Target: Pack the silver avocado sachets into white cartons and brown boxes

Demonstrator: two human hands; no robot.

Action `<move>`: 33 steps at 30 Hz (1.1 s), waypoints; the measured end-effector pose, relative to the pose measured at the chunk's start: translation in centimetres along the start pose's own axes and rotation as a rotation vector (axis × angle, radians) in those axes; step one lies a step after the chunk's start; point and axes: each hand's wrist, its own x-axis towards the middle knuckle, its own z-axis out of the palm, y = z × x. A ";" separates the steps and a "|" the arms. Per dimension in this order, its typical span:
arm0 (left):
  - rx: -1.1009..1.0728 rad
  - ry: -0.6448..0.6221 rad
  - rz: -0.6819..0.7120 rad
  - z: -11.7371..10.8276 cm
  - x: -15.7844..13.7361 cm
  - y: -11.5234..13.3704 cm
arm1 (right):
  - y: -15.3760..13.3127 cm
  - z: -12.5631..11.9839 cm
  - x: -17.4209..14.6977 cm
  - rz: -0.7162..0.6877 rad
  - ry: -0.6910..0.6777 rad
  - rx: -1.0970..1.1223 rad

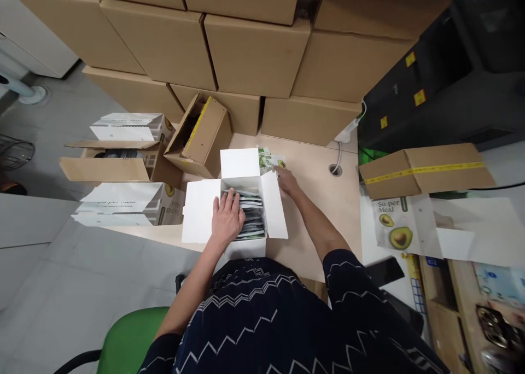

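Note:
An open white box (245, 248) stands on the table with its flaps folded out. Inside it is a row of thin, flat packets (251, 216) standing on edge. My left hand (228, 215) lies across the left side of these packets, fingers extended and slightly apart. Beyond the box's right flap, my right hand (286, 180) has its fingers curled at the edge of a green and white packet (266, 159) printed with an avocado. The flap hides part of that packet, and the fingertips show only partly.
Brown cartons (254, 51) are stacked along the table's back. To the left are an open brown carton (205, 133) and white avocado-printed boxes (168, 204). On the right, a black machine (435, 84), a brown carton (426, 169) and a phone (384, 271). A green chair (127, 335) stands at lower left.

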 end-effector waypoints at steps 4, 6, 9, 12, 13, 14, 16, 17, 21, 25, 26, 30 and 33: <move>-0.021 0.015 0.008 0.1 0.0 0.0 | 1.7 -2.4 -1.6 0.345 0.430 0.680; -0.034 0.022 0.003 0.3 0.0 0.0 | 1.9 -4.6 -2.6 0.356 0.532 0.888; -0.046 0.026 0.003 0.4 0.0 0.0 | 0.9 -8.9 -4.6 0.145 0.634 1.147; -0.053 0.033 0.011 0.5 0.0 0.0 | -1.8 -12.7 -6.8 -0.168 0.646 1.138; -0.055 0.038 0.012 0.5 -0.1 0.0 | -3.0 -13.6 -7.5 -0.252 0.624 1.088; -0.057 0.044 0.013 0.5 -0.1 0.0 | -4.3 -14.3 -8.0 -0.320 0.583 1.020; -0.061 0.056 0.015 0.5 -0.1 0.0 | -7.2 -15.0 -8.9 -0.413 0.446 0.832; -0.061 0.062 0.016 0.6 -0.2 0.0 | -8.6 -15.1 -9.1 -0.444 0.358 0.714; -0.063 0.086 0.020 0.7 -0.2 -0.1 | -14.0 -14.3 -8.9 -0.479 0.015 0.113; -0.096 0.095 0.014 0.7 -0.2 -0.1 | -17.5 -11.5 -7.0 -0.393 -0.180 -0.362; -0.101 0.098 0.013 0.7 -0.2 -0.1 | -17.9 -10.5 -6.2 -0.390 -0.209 -0.412; -0.083 0.111 0.017 0.7 -0.2 -0.1 | -18.2 -6.9 -3.2 -0.414 -0.334 -0.475; -0.062 0.106 0.018 0.6 -0.3 -0.1 | -17.7 -5.0 -1.8 -0.382 -0.420 -0.526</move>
